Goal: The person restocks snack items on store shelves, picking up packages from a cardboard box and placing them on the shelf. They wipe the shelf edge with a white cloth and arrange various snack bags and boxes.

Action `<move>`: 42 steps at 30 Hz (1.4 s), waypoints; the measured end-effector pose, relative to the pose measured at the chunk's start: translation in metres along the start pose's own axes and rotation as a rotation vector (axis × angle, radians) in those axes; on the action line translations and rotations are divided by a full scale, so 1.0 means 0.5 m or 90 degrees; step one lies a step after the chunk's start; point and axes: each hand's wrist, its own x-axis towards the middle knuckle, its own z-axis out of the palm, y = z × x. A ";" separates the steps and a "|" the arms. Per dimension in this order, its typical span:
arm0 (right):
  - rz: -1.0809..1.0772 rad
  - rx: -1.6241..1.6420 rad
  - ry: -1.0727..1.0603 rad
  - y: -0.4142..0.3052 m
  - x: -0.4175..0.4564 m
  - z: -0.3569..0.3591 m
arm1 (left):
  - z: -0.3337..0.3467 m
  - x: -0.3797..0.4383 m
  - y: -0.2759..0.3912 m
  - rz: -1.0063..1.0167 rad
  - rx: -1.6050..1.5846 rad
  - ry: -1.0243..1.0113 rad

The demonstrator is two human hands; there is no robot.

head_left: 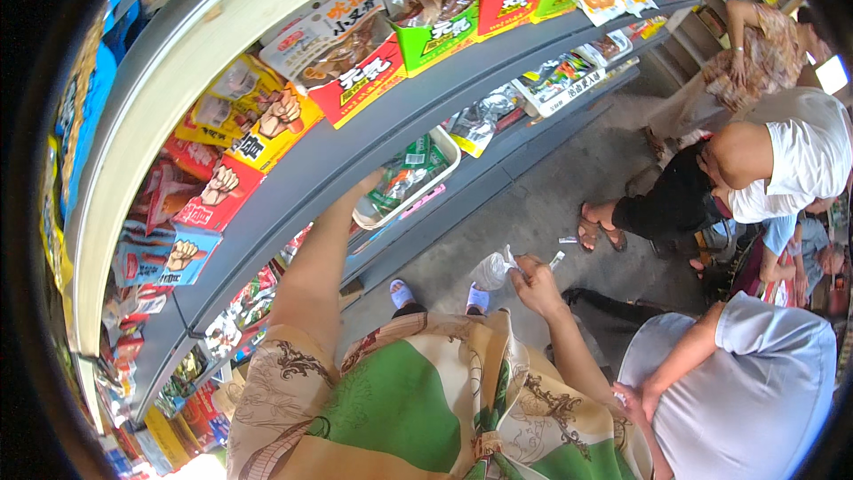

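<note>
My left arm reaches to a lower shelf, where my left hand (pixel 370 181) is at the rim of a white plastic basket (pixel 455 161); its fingers are mostly hidden behind the shelf edge. Inside the basket lie green and silver snack packets (pixel 412 170). My right hand (pixel 537 285) is in front of my body above the floor, its fingers closed on a crumpled white plastic bag (pixel 492 271).
Boxes of packaged snacks (pixel 363 80) line the grey shelf (pixel 293 173) above. A person in a light shirt (pixel 740 400) stands close at my right; others, one in a white shirt (pixel 793 153), stand further along the aisle. Small litter (pixel 557 259) lies on the floor.
</note>
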 end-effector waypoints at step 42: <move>-0.451 0.022 0.136 -0.244 0.203 0.017 | -0.039 -0.228 0.071 0.136 -0.639 0.026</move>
